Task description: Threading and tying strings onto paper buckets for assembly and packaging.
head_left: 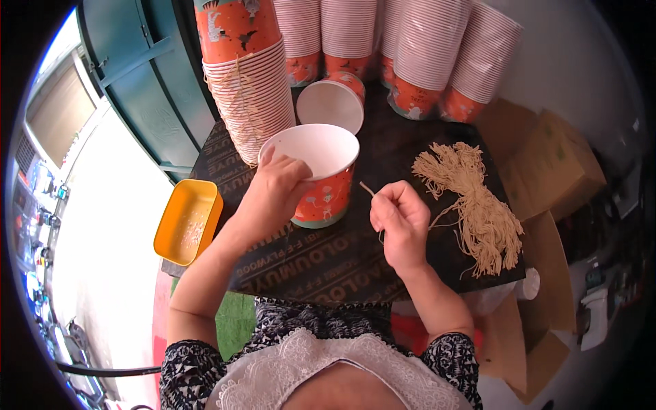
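Bench [369, 277]: dark, printed board carrying the cups and cord.
Film-wrapped stacks [430, 48]: pale-rimmed orange cups, ranged along the far edge.
Tall stack [249, 96]: nested orange cups toward the far left corner, cord strands trailing over the rims.
Cord bundle [471, 205]: beige, loosely gathered, near the right edge.
Held cup [324, 198]: orange, white inside, mouth up, mid-bench; a small dark spot marks its inner wall, whether a hole cannot be told.
Tray [188, 222]: yellow, pale specks inside, at the left edge.
Lying cup [331, 106]: on its side behind the held cup, mouth toward the near edge.
Left hand [280, 181]: fingers bent over the held cup's near-left rim, apparently grasping it.
Right hand [400, 219]: thumb and forefinger pinching a strand, other fingers curled.
Strand [367, 188]: short end projecting beside the cup, apart from it.
Step in hand (judged): cup steadied, cord end presented.
Next move (judged): bringing cord to cup would call for a steady rim and a pinch close to the tip.
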The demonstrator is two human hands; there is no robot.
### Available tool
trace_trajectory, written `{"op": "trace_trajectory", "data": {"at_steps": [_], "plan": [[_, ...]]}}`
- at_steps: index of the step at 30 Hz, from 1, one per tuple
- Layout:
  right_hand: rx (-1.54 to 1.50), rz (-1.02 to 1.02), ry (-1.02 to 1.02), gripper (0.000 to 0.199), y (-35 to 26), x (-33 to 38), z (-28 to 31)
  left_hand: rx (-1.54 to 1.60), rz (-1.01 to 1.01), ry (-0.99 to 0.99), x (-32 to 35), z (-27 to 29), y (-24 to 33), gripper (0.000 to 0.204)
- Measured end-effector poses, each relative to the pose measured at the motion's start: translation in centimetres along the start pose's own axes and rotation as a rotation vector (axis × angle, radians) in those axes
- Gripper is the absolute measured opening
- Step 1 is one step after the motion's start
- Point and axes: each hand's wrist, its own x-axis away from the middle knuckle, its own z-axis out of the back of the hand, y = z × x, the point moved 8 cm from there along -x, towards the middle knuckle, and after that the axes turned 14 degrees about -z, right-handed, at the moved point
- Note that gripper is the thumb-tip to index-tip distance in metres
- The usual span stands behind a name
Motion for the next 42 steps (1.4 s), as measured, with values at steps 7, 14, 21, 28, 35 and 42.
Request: {"op": "trace_trajectory", "data": {"at_steps": [7,14,21,28,35,42], "plan": [[-0.062,-0.087,-0.102,0.013,1.7,1.8,-2.7,-0.182,0.035,-0.056,3.2,0.5,2.6,0.013],[-0.017,-0.144,-0.132,0.013,2.7,2.9,-3.9,-0.031,-0.042,0.098,2.8,1.1,5.1,0.013],[0.150,-0.028,-0.104,0.011,1.2,3.8,-4.1,0.181,0.010,0.130,2.0,-0.8,5.0,0.008],[0.233,0.080,-0.026,0.014,0.7,4.3,-3.7,0.212,-0.004,0.117,1.6,-0.8,5.7,0.010],[0.270,0.113,0.154,0.017,1.6,3.3,-1.4,0.082,0.094,0.243,2.5,0.9,4.5,0.032],[0.315,0.121,0.210,0.016,3.0,2.1,-0.5,0.027,0.101,0.254,3.3,1.2,3.2,0.019]]}}
